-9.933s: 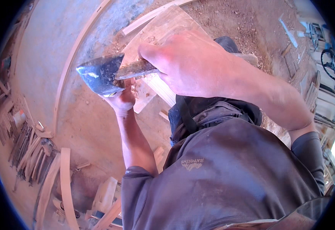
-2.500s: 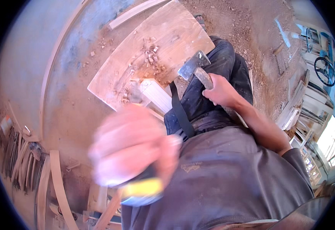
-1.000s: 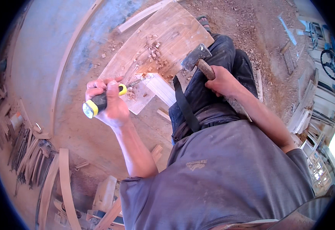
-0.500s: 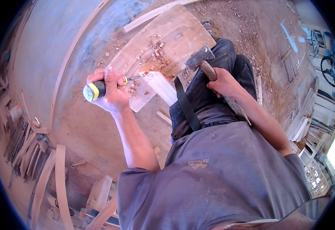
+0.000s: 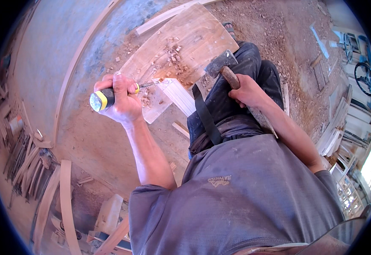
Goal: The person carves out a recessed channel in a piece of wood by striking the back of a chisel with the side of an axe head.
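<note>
My left hand (image 5: 121, 98) is closed round the black and yellow handle of a chisel (image 5: 105, 100). Its blade points right, with the tip at the end of a pale squared timber (image 5: 179, 97); whether it touches the wood I cannot tell. That timber lies on a broad wooden board (image 5: 198, 32) strewn with wood chips (image 5: 173, 54), and its near end meets my leg beside a black strap (image 5: 206, 114). In my right hand (image 5: 247, 91) is a hammer (image 5: 221, 63), gripped by its wooden handle, the metal head resting over my thigh.
A long curved wooden strip (image 5: 73, 68) lies on the floor to the left. Offcuts and sticks (image 5: 28, 170) are piled at the lower left, near a tall curved plank (image 5: 66, 204). On the far right are a black steering-wheel-like ring (image 5: 366, 79) and stacked boards (image 5: 332, 136).
The view has shifted very slightly. Both hands keep their grips, and the chisel and hammer stay in nearly the same place.
</note>
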A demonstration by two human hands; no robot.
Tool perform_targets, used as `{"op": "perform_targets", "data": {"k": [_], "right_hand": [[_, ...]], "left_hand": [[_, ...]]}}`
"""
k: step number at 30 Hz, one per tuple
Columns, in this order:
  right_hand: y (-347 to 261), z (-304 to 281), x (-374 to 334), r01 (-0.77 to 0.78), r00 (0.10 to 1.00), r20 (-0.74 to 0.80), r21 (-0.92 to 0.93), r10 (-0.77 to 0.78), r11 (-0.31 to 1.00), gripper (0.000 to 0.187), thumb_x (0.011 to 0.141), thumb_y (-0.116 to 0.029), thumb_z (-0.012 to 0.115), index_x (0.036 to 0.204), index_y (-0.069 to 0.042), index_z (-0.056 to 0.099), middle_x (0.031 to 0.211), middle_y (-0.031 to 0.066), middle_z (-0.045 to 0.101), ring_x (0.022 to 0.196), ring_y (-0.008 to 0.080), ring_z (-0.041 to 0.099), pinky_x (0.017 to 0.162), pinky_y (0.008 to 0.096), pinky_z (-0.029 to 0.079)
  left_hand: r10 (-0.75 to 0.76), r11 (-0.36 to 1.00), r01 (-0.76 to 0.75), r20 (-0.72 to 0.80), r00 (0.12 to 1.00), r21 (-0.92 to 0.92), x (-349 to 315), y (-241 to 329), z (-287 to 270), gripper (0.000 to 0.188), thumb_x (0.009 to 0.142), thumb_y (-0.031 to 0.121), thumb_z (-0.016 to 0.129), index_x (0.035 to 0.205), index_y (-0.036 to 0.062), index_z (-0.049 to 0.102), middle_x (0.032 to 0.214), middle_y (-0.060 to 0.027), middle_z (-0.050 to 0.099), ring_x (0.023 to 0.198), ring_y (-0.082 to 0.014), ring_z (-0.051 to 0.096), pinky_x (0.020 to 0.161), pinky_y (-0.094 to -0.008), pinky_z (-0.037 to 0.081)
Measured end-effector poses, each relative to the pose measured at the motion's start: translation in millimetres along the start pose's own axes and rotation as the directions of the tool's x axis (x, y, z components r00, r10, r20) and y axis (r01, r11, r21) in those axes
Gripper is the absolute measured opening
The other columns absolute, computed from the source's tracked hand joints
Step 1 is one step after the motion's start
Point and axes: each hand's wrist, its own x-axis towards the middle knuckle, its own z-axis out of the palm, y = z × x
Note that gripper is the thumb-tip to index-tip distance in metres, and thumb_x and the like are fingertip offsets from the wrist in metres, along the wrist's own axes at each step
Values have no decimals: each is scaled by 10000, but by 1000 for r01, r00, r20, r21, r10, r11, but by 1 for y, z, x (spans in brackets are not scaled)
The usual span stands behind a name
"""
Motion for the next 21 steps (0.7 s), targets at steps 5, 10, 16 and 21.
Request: {"op": "perform_targets", "data": {"k": [5,10,16,21], "right_hand": [[0,0,1,3,1000,21,9,-3,1000,263,836,-15,673,1066,22,551,681,46,573,480,133,567,416,296,459],[-26,4,-8,218,968,-79,-210,-239,953,271,851,-57,683,1078,23,557,731,104,611,551,176,619,498,343,488],[-136,25,-55,762,538,-189,-307,-822,570,263,827,-123,703,1033,0,598,802,211,679,780,390,708,681,480,538],[-185,22,-72,619,603,180,-720,-777,313,253,827,-124,733,1020,-20,608,795,172,702,797,356,728,692,484,561]], "left_hand": [[2,996,1,-35,999,89,-3,0,12,202,904,-57,656,833,59,506,695,-87,544,497,-141,485,446,-292,417],[-73,996,72,28,997,47,0,-5,11,210,891,-89,664,858,33,496,755,-110,601,538,-148,533,465,-295,440],[16,981,-38,116,993,191,-8,-5,15,165,896,-95,644,896,33,541,791,-92,619,592,-138,565,537,-306,486],[44,964,-100,226,973,245,-11,-11,15,221,880,-36,740,1086,-1,669,1004,-82,709,897,-157,666,807,-282,533]]}}
